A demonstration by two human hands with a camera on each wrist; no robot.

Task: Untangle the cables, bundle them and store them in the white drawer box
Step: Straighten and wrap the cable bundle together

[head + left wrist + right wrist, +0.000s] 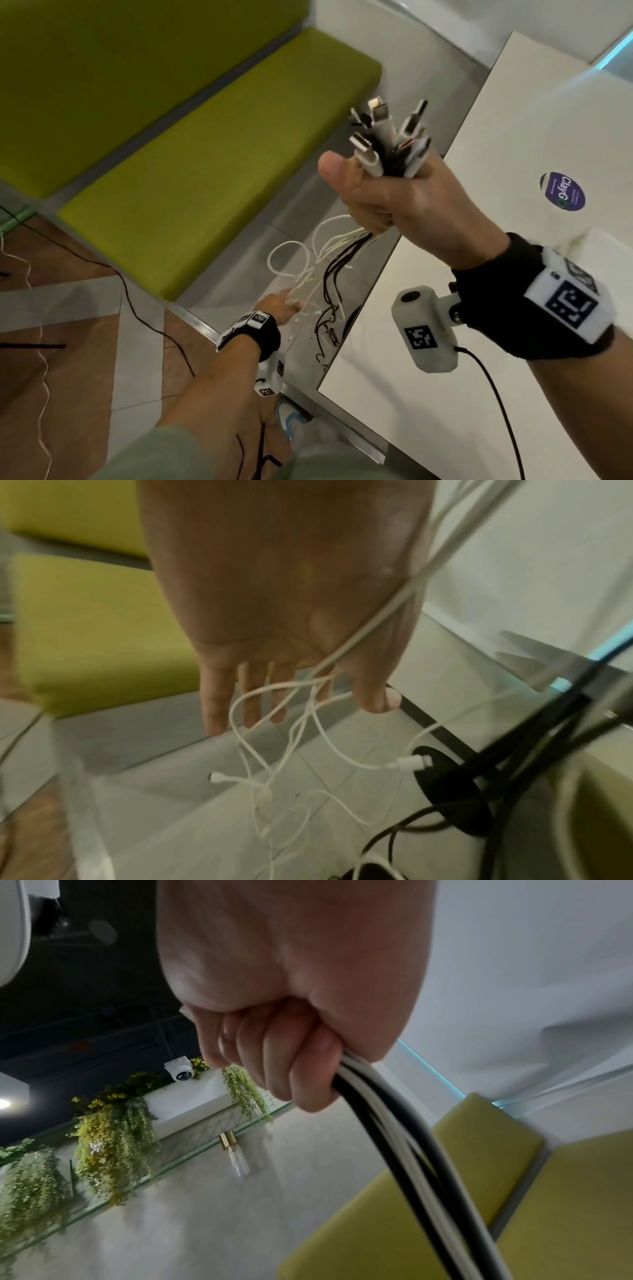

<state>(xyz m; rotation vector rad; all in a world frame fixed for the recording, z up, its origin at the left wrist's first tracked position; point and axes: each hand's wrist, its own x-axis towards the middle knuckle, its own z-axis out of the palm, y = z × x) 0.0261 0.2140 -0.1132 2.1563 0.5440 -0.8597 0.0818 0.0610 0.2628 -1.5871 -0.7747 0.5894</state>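
Observation:
My right hand is raised in a fist and grips a bundle of white and black cables, their plug ends sticking up above the fist. The right wrist view shows the fingers curled round black and white cables that run down out of the fist. The cables hang to the floor beside the table. Low down, my left hand reaches into the loose white strands, its fingers straight and spread, with strands running across the palm and between them. No white drawer box is in view.
A white table with a round sticker fills the right side. A green bench runs along the left. Thin cords lie on the tiled and wooden floor. A black round table base stands near the dangling ends.

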